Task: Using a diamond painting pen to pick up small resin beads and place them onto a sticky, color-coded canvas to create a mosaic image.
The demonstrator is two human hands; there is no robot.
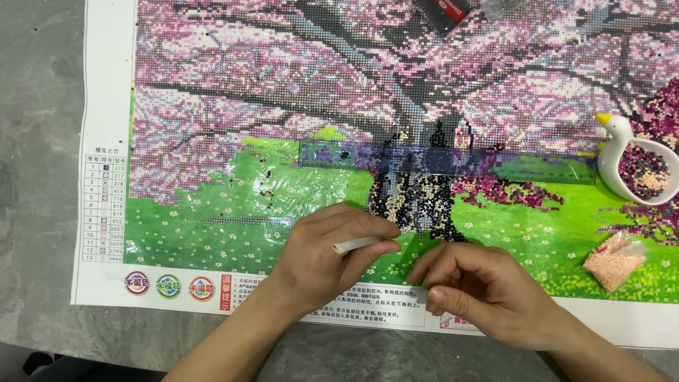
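A diamond-painting canvas (212,106) with pink blossom trees and green grass lies flat on a grey surface. My left hand (322,258) is closed around a white pen-like tool (356,245), its tip pointing right toward the dark beaded tree trunk (414,201). Just to its right, my right hand (474,286) rests on the canvas's lower edge with fingers curled and pinched together; whether it holds anything is hidden. The two hands nearly touch.
A clear ruler (453,157) lies across the trunk. At the right edge stands a white swan-shaped dish (622,152) of beads, with a small bag of peach beads (614,263) below it. Dark packets (442,13) lie at the top. A colour legend (105,209) is printed at left.
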